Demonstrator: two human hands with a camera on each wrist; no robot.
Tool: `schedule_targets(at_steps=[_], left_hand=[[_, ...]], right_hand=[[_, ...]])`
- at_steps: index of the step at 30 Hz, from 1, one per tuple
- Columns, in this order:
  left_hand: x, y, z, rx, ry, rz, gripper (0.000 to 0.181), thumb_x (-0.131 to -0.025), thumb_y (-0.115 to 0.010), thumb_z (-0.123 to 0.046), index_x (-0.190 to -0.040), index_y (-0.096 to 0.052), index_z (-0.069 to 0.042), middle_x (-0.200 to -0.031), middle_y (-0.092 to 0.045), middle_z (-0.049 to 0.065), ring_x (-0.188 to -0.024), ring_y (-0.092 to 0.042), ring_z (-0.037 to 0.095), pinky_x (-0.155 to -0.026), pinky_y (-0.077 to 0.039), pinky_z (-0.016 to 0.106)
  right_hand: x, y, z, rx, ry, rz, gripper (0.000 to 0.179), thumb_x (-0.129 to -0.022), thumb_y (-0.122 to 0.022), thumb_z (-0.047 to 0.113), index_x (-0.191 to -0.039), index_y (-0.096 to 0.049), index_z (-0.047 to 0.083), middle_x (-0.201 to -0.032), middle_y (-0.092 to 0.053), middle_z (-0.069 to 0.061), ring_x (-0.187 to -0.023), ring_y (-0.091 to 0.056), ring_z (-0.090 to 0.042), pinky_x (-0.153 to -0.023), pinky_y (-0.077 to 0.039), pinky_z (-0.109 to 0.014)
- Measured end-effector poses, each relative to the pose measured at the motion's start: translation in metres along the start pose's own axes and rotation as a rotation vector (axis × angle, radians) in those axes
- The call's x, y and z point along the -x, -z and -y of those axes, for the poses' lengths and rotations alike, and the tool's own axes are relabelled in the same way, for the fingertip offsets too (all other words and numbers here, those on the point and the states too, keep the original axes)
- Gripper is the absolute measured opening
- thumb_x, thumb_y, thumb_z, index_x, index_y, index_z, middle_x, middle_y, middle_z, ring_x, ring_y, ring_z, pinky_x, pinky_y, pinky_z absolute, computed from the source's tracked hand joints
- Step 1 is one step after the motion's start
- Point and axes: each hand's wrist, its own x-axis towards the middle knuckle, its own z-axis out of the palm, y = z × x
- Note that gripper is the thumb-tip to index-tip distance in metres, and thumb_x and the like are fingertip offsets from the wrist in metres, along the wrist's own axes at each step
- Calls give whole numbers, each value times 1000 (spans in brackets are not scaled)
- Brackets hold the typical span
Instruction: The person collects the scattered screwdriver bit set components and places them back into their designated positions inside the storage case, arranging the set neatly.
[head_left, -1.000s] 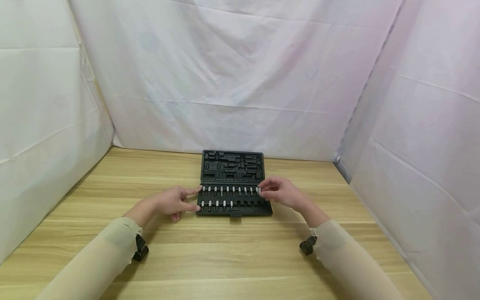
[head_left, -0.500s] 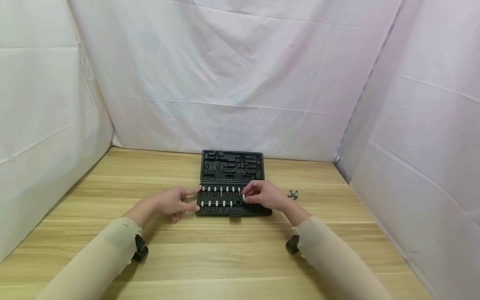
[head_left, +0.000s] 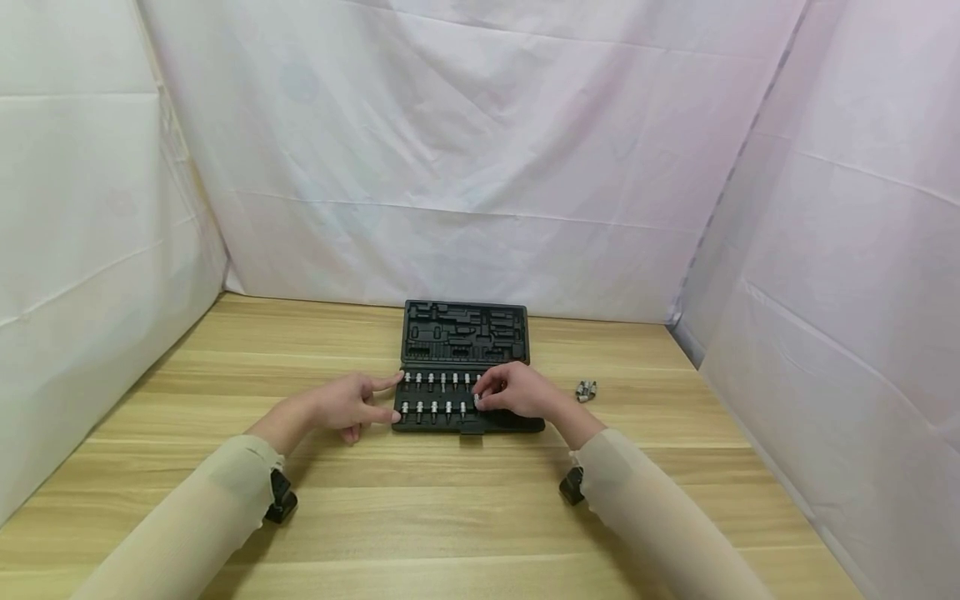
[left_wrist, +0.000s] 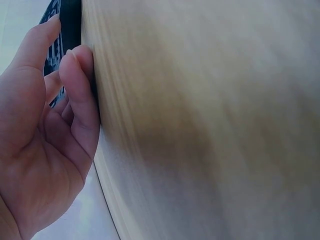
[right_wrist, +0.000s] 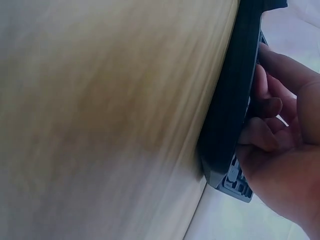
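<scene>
In the head view an open black socket case (head_left: pixel 465 367) lies on the table. Its tray holds two rows of silver bit sockets (head_left: pixel 434 408). My right hand (head_left: pixel 517 392) is over the tray's right part, thumb and fingertips pinching a bit socket (head_left: pixel 476 400); it covers the slots behind it. The right wrist view shows the fingers bent over the case edge (right_wrist: pixel 225 100), the socket hidden. My left hand (head_left: pixel 345 406) touches the case's left edge with extended index finger and thumb. In the left wrist view its other fingers (left_wrist: pixel 80 95) curl loosely beside the case.
Several loose bit sockets (head_left: pixel 586 390) lie on the wooden table (head_left: pixel 450 517) right of the case. The case's lid (head_left: pixel 465 332) lies folded back, with moulded recesses. White cloth (head_left: pixel 465 150) hangs behind the table and on both sides.
My right hand has moved left from the upper row's right end to the tray's middle, pinching a bit socket. The loose sockets on the right have come into view. My left hand stays put.
</scene>
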Motion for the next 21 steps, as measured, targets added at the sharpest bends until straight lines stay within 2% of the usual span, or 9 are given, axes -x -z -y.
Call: schedule_targets(at_steps=[4,14,21], left_hand=[[0,0,0,5,3,-2,92,-102,-81,-38,-175,-27,-21,-77,-57,6,-54,-56,14,-52,-57,28],[0,0,-1,3,4,-5,91,-102,-81,-38,-175,-29,-22,-81,-56,7,-55,-56,14,-53,-58,29],[1,0,0,-10,0,2,92,-102,-80,-39,-175,-27,-21,-72,-55,4,-54,-56,14,-52,-57,28]], right_hand=[[1,-1,0,-12,-17,23,13,-99,-86,24,-111,-82,20,-105,-75,0,-95,-67,-16,-82,-57,-34],[1,-1,-5,-5,27,31,12,-97,-87,23,-108,-82,20,-100,-74,1,-91,-65,-16,-79,-55,-33],[-4,7,-7,74,113,39,22,-98,-86,30,-120,-83,27,-104,-71,2,-90,-60,-18,-77,-50,-34]])
